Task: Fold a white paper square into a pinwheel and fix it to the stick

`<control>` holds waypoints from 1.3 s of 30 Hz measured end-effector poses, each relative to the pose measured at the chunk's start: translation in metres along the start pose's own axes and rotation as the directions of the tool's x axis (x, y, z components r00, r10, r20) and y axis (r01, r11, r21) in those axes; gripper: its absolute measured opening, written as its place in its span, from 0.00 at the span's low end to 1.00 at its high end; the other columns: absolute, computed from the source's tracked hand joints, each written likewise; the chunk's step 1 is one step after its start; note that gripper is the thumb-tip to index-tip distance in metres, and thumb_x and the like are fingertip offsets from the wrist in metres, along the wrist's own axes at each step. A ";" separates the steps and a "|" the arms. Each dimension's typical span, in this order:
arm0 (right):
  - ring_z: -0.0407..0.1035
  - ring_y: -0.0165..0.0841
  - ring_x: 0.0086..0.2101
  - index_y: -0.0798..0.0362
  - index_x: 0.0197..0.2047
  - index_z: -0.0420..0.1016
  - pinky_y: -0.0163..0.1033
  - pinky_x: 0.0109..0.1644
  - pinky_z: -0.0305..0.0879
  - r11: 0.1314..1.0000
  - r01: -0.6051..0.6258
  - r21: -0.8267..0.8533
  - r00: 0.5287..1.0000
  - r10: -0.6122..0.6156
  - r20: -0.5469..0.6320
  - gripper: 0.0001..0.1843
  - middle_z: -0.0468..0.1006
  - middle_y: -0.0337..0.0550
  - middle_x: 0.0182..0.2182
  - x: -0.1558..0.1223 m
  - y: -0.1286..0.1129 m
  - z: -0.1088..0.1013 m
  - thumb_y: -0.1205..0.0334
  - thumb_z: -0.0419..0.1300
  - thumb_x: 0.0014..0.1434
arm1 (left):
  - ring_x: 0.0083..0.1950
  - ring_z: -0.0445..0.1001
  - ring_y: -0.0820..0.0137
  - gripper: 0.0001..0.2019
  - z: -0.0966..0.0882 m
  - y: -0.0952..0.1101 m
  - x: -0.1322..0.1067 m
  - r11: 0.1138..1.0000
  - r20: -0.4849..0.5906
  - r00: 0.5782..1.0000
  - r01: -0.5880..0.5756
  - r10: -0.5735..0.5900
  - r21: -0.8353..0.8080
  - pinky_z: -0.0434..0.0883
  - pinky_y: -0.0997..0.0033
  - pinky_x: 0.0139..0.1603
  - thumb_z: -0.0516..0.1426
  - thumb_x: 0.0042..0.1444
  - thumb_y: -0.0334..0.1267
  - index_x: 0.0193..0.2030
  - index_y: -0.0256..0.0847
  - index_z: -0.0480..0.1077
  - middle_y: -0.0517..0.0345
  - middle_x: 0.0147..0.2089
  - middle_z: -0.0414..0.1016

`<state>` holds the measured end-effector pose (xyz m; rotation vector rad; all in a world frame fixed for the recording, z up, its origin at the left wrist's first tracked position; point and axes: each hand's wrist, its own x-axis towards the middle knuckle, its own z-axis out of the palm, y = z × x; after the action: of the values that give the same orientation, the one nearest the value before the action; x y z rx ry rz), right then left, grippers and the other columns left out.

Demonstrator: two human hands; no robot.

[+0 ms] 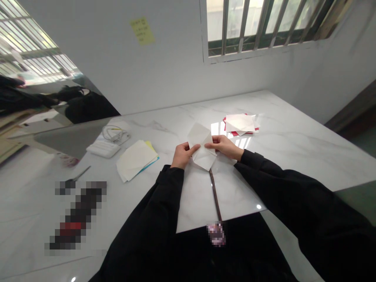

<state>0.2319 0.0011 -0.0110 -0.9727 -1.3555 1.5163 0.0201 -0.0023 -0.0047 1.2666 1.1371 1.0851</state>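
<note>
A folded white paper sheet (pixel 202 145) is held just above the white marble table (pixel 288 145) in front of me. My left hand (pixel 182 155) pinches its left edge between thumb and fingers. My right hand (pixel 223 147) pinches the paper's right side, thumb on top. Both arms wear black sleeves. A thin dark cord (pixel 215 196) hangs from under the paper toward my body.
A stack of white, yellow and blue sheets (pixel 136 159) lies to the left. White sheets on red paper (pixel 241 124) lie beyond my right hand. A white cable (pixel 116 134), a white flat device (pixel 103 149) and scissors (pixel 76 178) sit at the left. A wall and barred window stand behind.
</note>
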 end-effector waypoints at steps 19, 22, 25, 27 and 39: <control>0.73 0.30 0.30 0.59 0.44 0.84 0.33 0.33 0.65 0.999 -0.004 -0.038 1.000 0.005 0.019 0.20 0.85 0.47 0.36 0.003 0.005 -0.002 0.53 0.73 0.54 | 0.37 0.80 0.60 0.30 0.000 0.002 0.000 0.993 -0.015 0.999 -0.039 0.041 0.110 0.75 0.65 0.38 0.73 0.41 0.58 0.41 0.31 0.80 0.44 0.40 0.84; 0.73 0.29 0.30 0.59 0.44 0.84 0.33 0.33 0.64 0.998 0.009 -0.056 1.000 -0.008 0.009 0.19 0.84 0.47 0.36 0.002 0.002 -0.001 0.54 0.73 0.54 | 0.37 0.80 0.60 0.31 0.000 0.002 0.000 0.989 -0.016 0.999 -0.046 0.049 0.143 0.74 0.66 0.37 0.72 0.42 0.58 0.41 0.31 0.80 0.44 0.40 0.84; 0.72 0.29 0.30 0.60 0.43 0.84 0.33 0.32 0.64 0.997 0.016 -0.080 1.000 -0.015 0.009 0.19 0.84 0.47 0.35 0.000 0.001 -0.001 0.53 0.72 0.54 | 0.37 0.80 0.60 0.31 0.000 0.002 0.000 0.988 -0.014 0.998 -0.051 0.053 0.147 0.74 0.66 0.37 0.72 0.43 0.59 0.42 0.31 0.81 0.44 0.40 0.85; 0.70 0.28 0.29 0.61 0.42 0.84 0.33 0.32 0.63 0.994 0.024 -0.103 1.000 -0.023 0.009 0.20 0.83 0.46 0.33 0.000 0.000 -0.001 0.52 0.72 0.54 | 0.37 0.80 0.60 0.31 0.002 0.002 0.000 0.989 -0.005 0.998 -0.057 0.058 0.133 0.75 0.65 0.38 0.71 0.44 0.60 0.42 0.31 0.81 0.44 0.41 0.85; 0.64 0.26 0.24 0.61 0.34 0.83 0.34 0.28 0.57 0.993 0.012 -0.117 1.000 -0.014 -0.015 0.24 0.78 0.42 0.25 0.000 0.002 0.000 0.44 0.73 0.50 | 0.39 0.81 0.59 0.30 0.004 0.003 -0.001 0.992 0.018 0.998 -0.054 0.052 0.114 0.76 0.64 0.40 0.72 0.43 0.56 0.44 0.32 0.80 0.44 0.43 0.85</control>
<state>0.2315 0.0010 -0.0126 -1.0445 -1.4500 1.4299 0.0243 -0.0035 -0.0016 1.3991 1.1738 1.0602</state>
